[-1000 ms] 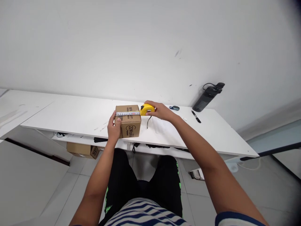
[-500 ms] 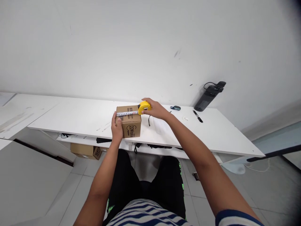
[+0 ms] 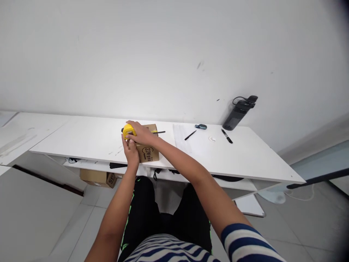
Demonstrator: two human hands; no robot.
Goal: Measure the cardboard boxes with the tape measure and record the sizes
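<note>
A small brown cardboard box (image 3: 148, 154) with dark printing stands near the front edge of the white table. My left hand (image 3: 132, 154) is closed against its left side, thumb toward the top front edge. In my right hand (image 3: 143, 133) is a yellow tape measure (image 3: 128, 131), held by the box's upper left edge, just above my left fingers. Any blade drawn from it is hidden. My right hand and forearm cover much of the box top. Past the forearm, a thin dark strip (image 3: 160, 132) sticks out to the right.
Right of the box lie a paper sheet (image 3: 180, 140), a black pen (image 3: 190, 135), a small blue-green object (image 3: 201, 126), a white scrap (image 3: 212, 139) and a black marker (image 3: 227, 136). A dark bottle (image 3: 237, 114) leans on the wall. Another carton (image 3: 95, 177) sits below the table.
My right hand has carried the tape measure leftward across the box top, from its right edge to its left. The blade that lay across the top no longer shows. My left hand stays at the box.
</note>
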